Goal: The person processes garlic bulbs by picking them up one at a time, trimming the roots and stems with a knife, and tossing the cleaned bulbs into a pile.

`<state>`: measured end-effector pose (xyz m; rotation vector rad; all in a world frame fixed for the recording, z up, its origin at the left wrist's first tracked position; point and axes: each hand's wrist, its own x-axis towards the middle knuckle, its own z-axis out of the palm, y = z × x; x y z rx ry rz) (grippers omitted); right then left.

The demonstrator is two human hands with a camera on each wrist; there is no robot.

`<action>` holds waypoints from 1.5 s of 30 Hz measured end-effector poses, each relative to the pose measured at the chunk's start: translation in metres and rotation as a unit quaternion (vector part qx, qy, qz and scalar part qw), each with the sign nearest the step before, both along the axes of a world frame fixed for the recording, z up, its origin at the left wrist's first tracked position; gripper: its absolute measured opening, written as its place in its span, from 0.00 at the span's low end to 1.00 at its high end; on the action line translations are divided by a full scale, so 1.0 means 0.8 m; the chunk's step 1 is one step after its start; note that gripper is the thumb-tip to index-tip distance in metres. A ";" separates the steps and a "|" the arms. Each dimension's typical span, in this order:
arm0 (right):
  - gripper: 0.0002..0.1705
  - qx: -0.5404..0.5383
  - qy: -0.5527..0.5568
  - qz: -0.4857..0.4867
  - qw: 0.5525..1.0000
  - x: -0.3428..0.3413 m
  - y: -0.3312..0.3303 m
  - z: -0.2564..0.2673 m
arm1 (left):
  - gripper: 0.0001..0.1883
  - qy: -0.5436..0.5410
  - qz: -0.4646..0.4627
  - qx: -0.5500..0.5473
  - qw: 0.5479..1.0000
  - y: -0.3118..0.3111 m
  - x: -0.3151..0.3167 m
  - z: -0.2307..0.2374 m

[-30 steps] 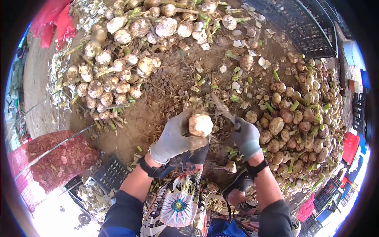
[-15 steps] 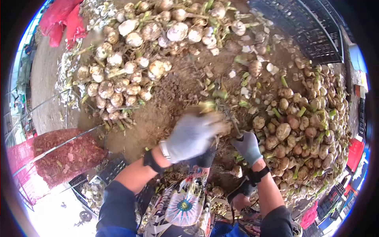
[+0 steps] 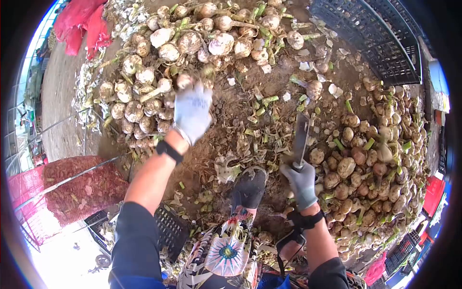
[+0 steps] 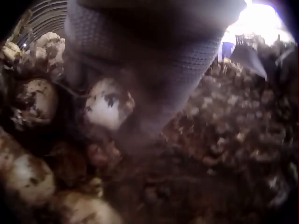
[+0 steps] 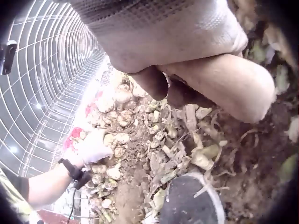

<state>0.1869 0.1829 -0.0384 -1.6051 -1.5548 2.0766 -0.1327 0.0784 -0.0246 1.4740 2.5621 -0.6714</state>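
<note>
The gloved left hand (image 3: 192, 113) reaches into the upper-left pile of dirty bulbs, its fingers around a blurred bulb (image 3: 185, 81) at the pile's near edge. Up close in the left wrist view, a pale, soil-marked bulb (image 4: 108, 105) shows between parts of the dark glove (image 4: 154, 56); the fingertips are blurred. The gloved right hand (image 3: 301, 183) grips a knife (image 3: 301, 137) by its handle, with the broad blade pointing away from the body. Its rounded wooden handle (image 5: 229, 84) pokes out of the fist in the right wrist view.
A large bulb heap (image 3: 380, 164) lies on the right, beside a black crate (image 3: 370, 38) at the upper right. Trimmings and a shoe (image 3: 250, 185) are between the arms. A red mesh sack (image 3: 82, 188) lies at left, near a thin metal bar (image 3: 72, 180).
The left hand has gone from the middle, where it held a bulb near the knife, forward and left to the pile. The right hand stays low with its knife, the blade now more upright in view.
</note>
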 end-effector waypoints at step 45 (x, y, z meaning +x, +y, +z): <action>0.20 0.339 -0.051 0.315 0.885 -0.018 -0.038 0.064 | 0.19 -0.653 0.225 0.403 0.600 -0.086 0.187 0.046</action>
